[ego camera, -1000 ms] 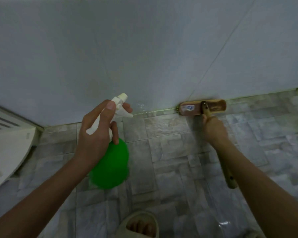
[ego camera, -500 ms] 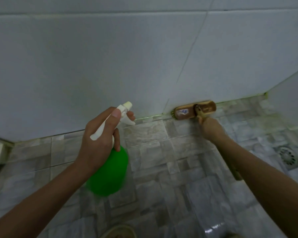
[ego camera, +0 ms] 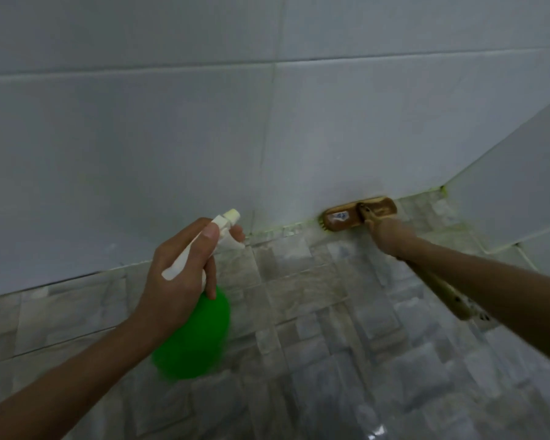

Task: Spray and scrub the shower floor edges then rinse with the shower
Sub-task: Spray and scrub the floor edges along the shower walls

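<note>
My left hand (ego camera: 178,274) grips the white trigger head of a green spray bottle (ego camera: 194,338), its nozzle aimed at the joint between wall and floor. My right hand (ego camera: 389,235) grips the wooden handle of a scrub brush (ego camera: 346,217). The brown brush head lies along the floor edge (ego camera: 280,231), against the base of the white tiled wall, with yellow bristles showing at its left end. The handle's lower end (ego camera: 448,296) sticks out under my right forearm.
White wall tiles (ego camera: 172,138) fill the upper view. A second wall (ego camera: 521,192) meets it at a corner on the right, with greenish grime in the joint. Grey stone-pattern floor tiles (ego camera: 315,312) look wet, with a glare spot at the bottom.
The view has swung right, so the white fixture at left and the floor drain have left the frame. The brush has moved right along the wall edge toward the corner. Both grips are unchanged.
</note>
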Demonstrator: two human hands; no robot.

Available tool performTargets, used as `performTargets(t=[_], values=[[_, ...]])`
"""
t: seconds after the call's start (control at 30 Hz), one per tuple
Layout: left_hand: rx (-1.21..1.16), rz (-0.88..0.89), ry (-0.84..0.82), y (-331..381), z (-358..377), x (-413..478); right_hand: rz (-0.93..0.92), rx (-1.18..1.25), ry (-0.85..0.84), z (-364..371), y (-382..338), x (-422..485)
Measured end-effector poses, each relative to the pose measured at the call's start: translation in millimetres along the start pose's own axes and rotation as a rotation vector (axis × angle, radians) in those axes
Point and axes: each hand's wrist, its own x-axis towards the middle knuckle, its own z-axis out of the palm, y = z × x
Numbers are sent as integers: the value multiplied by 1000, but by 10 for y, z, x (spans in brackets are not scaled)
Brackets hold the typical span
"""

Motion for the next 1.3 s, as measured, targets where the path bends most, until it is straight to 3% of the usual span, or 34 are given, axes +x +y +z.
performTargets(t=[0.07, 0.17, 0.27, 0.43, 0.57, 0.63, 0.77, 0.83, 0.9, 1.0, 1.07, 1.17, 1.3], values=[[15, 5, -22, 29, 132, 43, -5, -93, 50, 36, 60, 102], [46, -4, -53, 115, 344, 123, -157, -136, -38, 176, -352, -63], [45, 6, -56, 206, 551, 187, -217, 60, -104, 379, -548, -159], [33, 53, -59, 246, 842, 266, 116, 359, 86, 478, 367, 148], [17, 76, -67, 284, 990, 300, 344, 369, 191, 305, 909, 249], [13, 68, -71, 267, 1091, 342, 274, 354, 211, 362, 743, 189], [0, 38, -137, 199, 1324, 439, -6, 354, 61, 619, -62, -46], [-7, 31, -157, 160, 1370, 448, -4, 380, 66, 580, -9, -80], [-12, 25, -168, 136, 1403, 471, 54, 298, 71, 373, 531, 74], [-22, 15, -167, 122, 1398, 507, 292, 327, 161, 46, 1494, 481], [-12, 20, -164, 101, 1379, 550, 344, 377, 202, -2, 1701, 597], [-5, 1, -164, 26, 1409, 611, 264, 346, 251, 189, 1226, 475], [-21, -40, -199, -62, 1534, 649, 44, 392, 113, 503, 569, 234]])
